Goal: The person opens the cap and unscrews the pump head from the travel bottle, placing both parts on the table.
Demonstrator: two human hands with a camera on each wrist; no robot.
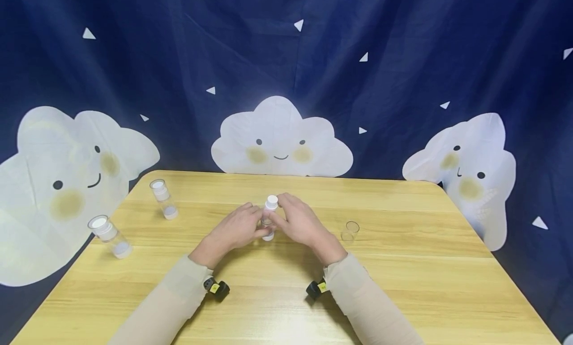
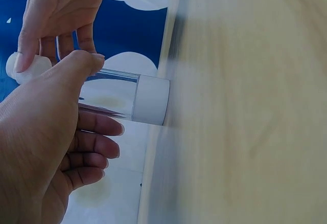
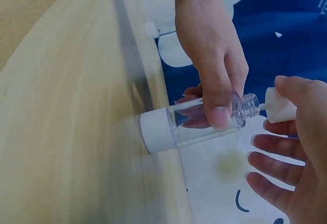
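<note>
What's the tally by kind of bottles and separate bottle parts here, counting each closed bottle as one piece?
Closed bottles: 2
Open bottle, in the left hand: 1
White top, pinched by the right hand: 1
Clear cap, on the table: 1
Total: 5

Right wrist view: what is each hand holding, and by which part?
The left hand grips the clear bottle round its upper body; the right hand pinches the white cap by its side.
</note>
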